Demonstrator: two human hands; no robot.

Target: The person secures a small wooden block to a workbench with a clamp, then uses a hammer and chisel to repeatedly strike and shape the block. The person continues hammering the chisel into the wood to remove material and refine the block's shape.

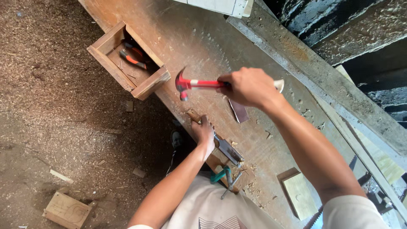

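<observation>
Your right hand [250, 87] is closed around the handle of a red claw hammer [190, 84], holding it raised above the workbench [203, 42]. The hammer's long axis runs nearly level across the view, its head to the left with the striking face turned down and the claw up. From that grip near the handle's far end, you seem to be set for a swing.

Your left hand [204, 132] is clenched on a chisel [193, 115] just below the hammer head, apparently steadying it so the blow lands square. It stands on a narrow wooden strip [220, 159] at the bench's near edge, which a teal clamp [222, 174] pins down, likely so it cannot shift. A flat metal blade [229, 150] lies beside your left wrist.

Farther left, an open wooden box [146, 85] holds orange-handled pliers [132, 58]. A small square wood block [300, 196] rests on the bench near your right forearm.
</observation>
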